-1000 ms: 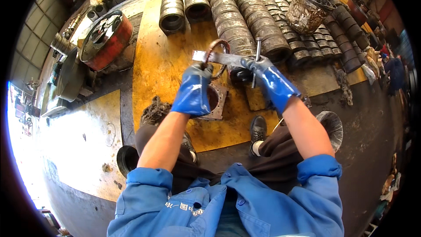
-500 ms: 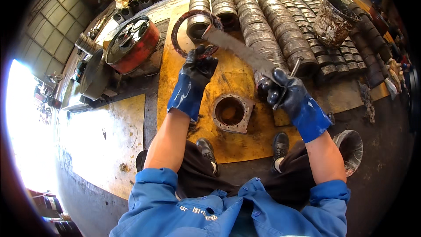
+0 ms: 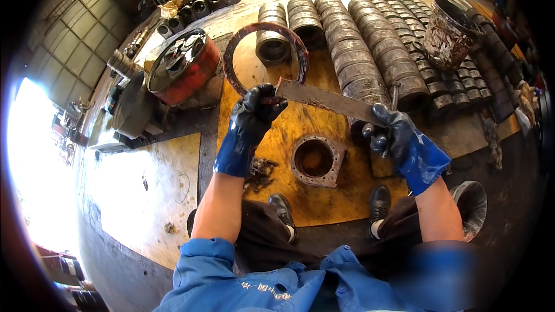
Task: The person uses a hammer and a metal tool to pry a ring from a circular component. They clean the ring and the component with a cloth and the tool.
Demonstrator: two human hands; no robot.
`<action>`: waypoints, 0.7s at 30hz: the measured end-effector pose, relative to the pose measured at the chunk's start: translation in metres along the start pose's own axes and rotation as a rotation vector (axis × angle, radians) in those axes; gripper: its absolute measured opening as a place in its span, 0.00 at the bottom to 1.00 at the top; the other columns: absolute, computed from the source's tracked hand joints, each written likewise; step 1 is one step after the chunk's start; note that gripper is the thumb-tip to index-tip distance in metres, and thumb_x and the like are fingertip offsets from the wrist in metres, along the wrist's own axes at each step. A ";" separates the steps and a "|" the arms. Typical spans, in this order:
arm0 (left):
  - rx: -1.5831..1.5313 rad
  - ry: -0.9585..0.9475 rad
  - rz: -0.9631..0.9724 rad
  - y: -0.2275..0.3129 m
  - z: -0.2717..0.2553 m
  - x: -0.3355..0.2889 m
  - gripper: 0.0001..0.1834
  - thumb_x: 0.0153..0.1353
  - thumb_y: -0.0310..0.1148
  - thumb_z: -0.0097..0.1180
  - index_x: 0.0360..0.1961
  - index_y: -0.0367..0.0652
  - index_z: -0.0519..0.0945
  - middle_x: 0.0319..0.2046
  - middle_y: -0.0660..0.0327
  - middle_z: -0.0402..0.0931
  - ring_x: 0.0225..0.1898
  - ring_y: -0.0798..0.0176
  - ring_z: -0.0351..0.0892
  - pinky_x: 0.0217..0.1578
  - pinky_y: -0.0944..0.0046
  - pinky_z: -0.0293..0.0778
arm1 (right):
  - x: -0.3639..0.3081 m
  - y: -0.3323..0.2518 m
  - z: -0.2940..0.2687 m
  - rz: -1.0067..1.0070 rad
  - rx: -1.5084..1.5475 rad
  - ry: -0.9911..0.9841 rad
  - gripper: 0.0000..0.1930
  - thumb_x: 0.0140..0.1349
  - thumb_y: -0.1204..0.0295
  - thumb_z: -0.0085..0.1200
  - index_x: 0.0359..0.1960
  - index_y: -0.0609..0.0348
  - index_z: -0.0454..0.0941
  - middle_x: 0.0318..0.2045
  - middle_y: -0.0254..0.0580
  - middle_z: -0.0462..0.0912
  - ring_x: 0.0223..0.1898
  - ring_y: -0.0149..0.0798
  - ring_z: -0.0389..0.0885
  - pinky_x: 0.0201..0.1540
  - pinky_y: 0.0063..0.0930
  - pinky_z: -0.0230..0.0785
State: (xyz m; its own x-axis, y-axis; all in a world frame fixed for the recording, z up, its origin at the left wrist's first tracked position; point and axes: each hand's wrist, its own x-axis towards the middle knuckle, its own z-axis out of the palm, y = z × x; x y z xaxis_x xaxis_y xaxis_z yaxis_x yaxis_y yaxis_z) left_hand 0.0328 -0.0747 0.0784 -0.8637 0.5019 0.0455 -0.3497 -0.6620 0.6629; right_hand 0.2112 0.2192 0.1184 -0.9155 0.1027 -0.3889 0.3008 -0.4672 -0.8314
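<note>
Our left grip [image 3: 256, 106] pinches the grimy ring [image 3: 228, 62] low, likely leaving its rim exposed, while our right grip [image 3: 394, 133] clasps a flat metal blade [image 3: 329, 100].

The left grip [image 3: 252, 107] hides part of the ring [image 3: 302, 59] near its 6 o'clock; toward 4 o'clock the right sleeve [image 3: 436, 271] blurs; the lower edge crops the jacket [image 3: 312, 283].

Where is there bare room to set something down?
Bare yellow board shows between the flanged housing and the black shoes, and left of the cylinder rows, below the held metal strip. Crowded: upper right, around the bucket.
</note>
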 end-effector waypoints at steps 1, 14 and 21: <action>0.082 -0.024 0.019 0.001 -0.001 -0.003 0.19 0.64 0.44 0.53 0.44 0.38 0.77 0.35 0.55 0.78 0.35 0.52 0.78 0.44 0.46 0.76 | 0.000 -0.001 -0.002 -0.019 0.011 0.011 0.21 0.61 0.56 0.55 0.37 0.68 0.76 0.21 0.47 0.79 0.14 0.33 0.73 0.11 0.23 0.61; 0.784 -0.291 -0.196 0.027 0.013 -0.036 0.18 0.64 0.41 0.53 0.39 0.34 0.80 0.41 0.49 0.81 0.37 0.58 0.81 0.38 0.61 0.76 | -0.019 -0.026 -0.037 -0.110 -0.178 0.064 0.19 0.61 0.53 0.54 0.34 0.59 0.78 0.17 0.36 0.76 0.11 0.25 0.65 0.13 0.18 0.56; 0.769 -0.085 -0.124 0.003 0.007 -0.020 0.19 0.63 0.41 0.55 0.40 0.32 0.79 0.37 0.51 0.82 0.36 0.58 0.82 0.36 0.60 0.78 | -0.015 -0.024 -0.051 -0.214 0.149 0.140 0.15 0.62 0.55 0.53 0.34 0.54 0.75 0.18 0.40 0.78 0.10 0.31 0.68 0.12 0.24 0.61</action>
State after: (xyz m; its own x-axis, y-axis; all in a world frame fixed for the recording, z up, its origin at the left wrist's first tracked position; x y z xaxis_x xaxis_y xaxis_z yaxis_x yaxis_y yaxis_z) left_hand 0.0516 -0.0826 0.0843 -0.7931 0.6085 -0.0263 -0.0655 -0.0423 0.9970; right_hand 0.2309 0.2739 0.1238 -0.9052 0.3279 -0.2702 0.0528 -0.5443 -0.8372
